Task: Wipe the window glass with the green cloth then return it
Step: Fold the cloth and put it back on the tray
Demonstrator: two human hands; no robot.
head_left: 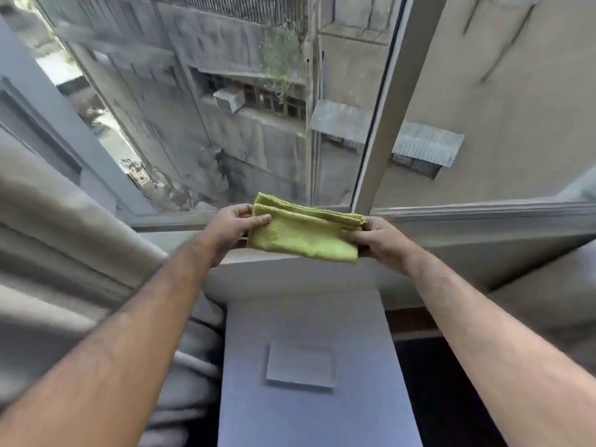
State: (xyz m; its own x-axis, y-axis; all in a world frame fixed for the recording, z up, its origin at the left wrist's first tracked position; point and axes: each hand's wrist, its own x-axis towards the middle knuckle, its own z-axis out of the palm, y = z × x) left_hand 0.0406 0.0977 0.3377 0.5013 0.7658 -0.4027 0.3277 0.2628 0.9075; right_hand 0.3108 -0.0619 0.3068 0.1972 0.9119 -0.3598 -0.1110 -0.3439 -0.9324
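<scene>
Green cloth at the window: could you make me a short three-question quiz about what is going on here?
1. True or false: the green cloth is folded.
2. Which hand holds the cloth? A) the left hand only B) the right hand only C) both
3. Fill in: the cloth is held just above the window ____, in front of the glass.

Key
1. True: layered edges show along its top.
2. C: one hand grips each end.
3. Sill.
</scene>
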